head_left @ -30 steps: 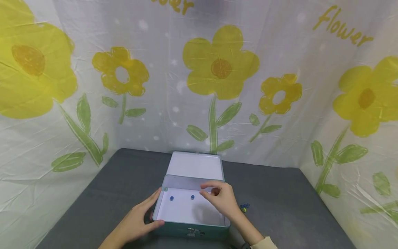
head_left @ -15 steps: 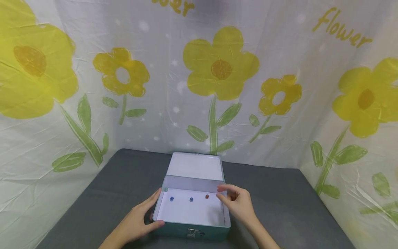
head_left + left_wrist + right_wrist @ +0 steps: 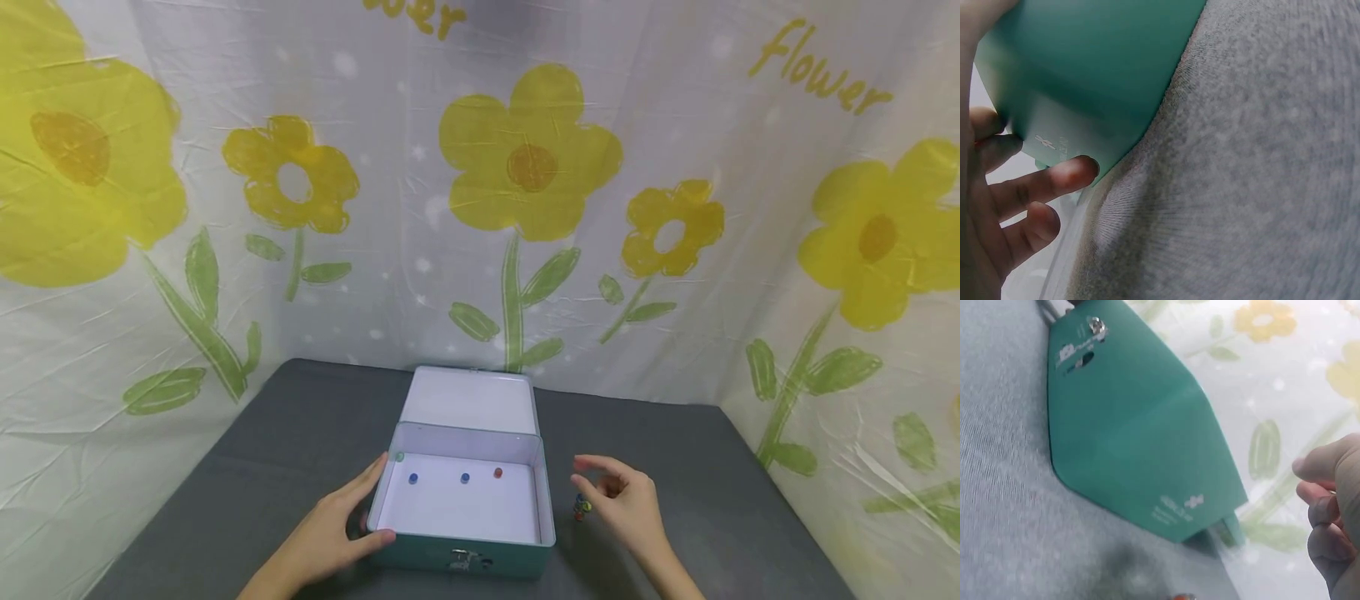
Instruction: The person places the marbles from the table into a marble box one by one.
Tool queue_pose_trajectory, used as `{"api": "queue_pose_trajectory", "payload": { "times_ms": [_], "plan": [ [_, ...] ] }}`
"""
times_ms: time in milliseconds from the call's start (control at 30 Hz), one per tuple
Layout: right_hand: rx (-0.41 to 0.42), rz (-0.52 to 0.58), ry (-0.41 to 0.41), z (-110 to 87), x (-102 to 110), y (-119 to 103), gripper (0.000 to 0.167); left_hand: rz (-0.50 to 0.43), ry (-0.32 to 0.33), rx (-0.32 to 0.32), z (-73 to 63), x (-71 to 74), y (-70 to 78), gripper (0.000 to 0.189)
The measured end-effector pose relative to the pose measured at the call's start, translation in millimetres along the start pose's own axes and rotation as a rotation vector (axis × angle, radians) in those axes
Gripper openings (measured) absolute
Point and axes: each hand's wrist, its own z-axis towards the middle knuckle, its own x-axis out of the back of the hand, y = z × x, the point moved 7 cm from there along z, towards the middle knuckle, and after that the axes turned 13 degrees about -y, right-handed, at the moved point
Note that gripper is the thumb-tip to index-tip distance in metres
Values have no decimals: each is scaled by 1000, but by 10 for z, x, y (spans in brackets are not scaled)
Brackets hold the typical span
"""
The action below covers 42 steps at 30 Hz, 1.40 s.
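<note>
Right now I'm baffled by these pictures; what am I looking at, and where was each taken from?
There's no machine: these are a person's bare hands. The wide picture comes from a camera worn on the head, the close ones from each wrist. On the dark gray table stands an open green tin box containing two blue beads, a red bead and something pale green. The left hand rests against the box; the right hand, visibly holding nothing, is near more beads.
</note>
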Motion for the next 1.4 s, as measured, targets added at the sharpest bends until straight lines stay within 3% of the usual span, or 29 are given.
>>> {"api": "queue_pose_trajectory", "payload": {
  "times_ms": [367, 600, 1067, 1400],
  "plan": [
    [-186, 44, 10, -168, 109, 344, 22, -10, -7, 10, -12, -28, 1, 98],
    [-291, 30, 13, -274, 150, 544, 24, 10, 1, -15, -14, -43, 30, 98],
    [-362, -96, -57, -289, 78, 811, 22, 34, 6, -11, -6, -2, 41, 100],
    [-398, -127, -87, -342, -11, 891, 21, 35, 4, -13, -2, 12, 41, 100]
  ]
}}
